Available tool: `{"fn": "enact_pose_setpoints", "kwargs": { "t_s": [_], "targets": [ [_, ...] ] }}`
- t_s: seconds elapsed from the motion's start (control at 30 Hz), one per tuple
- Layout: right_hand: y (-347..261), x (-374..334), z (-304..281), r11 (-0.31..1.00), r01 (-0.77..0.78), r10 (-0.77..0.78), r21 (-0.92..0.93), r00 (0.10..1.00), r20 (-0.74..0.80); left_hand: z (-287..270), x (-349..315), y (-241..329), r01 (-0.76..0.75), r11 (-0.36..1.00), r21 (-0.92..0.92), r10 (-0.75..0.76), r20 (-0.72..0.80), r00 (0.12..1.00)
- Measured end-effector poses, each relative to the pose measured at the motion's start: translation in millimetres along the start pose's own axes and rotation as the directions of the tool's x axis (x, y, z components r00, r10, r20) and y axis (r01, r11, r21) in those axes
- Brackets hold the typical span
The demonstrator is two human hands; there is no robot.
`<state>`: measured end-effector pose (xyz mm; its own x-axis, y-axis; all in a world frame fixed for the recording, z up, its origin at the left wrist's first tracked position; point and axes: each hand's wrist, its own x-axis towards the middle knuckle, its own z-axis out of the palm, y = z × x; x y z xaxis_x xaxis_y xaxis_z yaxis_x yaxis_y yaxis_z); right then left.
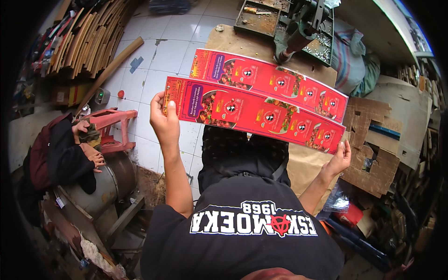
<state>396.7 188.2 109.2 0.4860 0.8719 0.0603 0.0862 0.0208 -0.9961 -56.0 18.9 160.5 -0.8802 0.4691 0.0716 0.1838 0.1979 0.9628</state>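
A long red printed strip [252, 110] with food pictures, a purple label and gold bands stretches across in front of me, slightly tilted down to the right. My left hand [165, 116] grips its left end, thumb on the printed face and fingers behind. At the lower right corner, my right hand [338, 161] pinches the same strip between thumb and fingers. Just beyond it lies a second, similar red strip [270, 80] on a brown-covered work surface [228, 41]; the near strip partly overlaps its lower edge.
A metal press-like machine [298, 39] with trays of small metal bits stands at the far side. Cut brown boards [373, 154] lie on the right. To the left, another person's hands [93, 156] are near a pink plastic stool [114, 128] and a metal drum [105, 186].
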Motion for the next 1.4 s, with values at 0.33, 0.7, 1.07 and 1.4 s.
{"fn": "enact_pose_setpoints", "kwargs": {
  "t_s": [0.33,0.7,1.07,1.4],
  "targets": [
    [17.8,16.1,-55.3,0.905,-0.149,0.238,0.399,0.954,-0.183,-0.1,-26.4,28.0,0.221,0.549,-0.806,0.089,0.320,0.943],
    [-145.4,-97.8,92.0,0.950,0.308,-0.298,0.052,0.841,0.451,47.0,-91.2,91.9,0.313,0.837,-0.448,-0.009,0.562,0.827],
    [-174.9,-139.3,145.6,0.623,0.720,-0.720,0.307,0.373,0.585,46.8,-98.7,122.8,0.234,0.884,-0.406,0.082,0.626,0.776],
    [-171.0,-140.1,143.2,0.566,0.768,-0.749,0.300,0.326,0.577,46.8,-99.0,119.7,0.093,0.918,-0.386,0.170,0.595,0.785]
  ]
}}
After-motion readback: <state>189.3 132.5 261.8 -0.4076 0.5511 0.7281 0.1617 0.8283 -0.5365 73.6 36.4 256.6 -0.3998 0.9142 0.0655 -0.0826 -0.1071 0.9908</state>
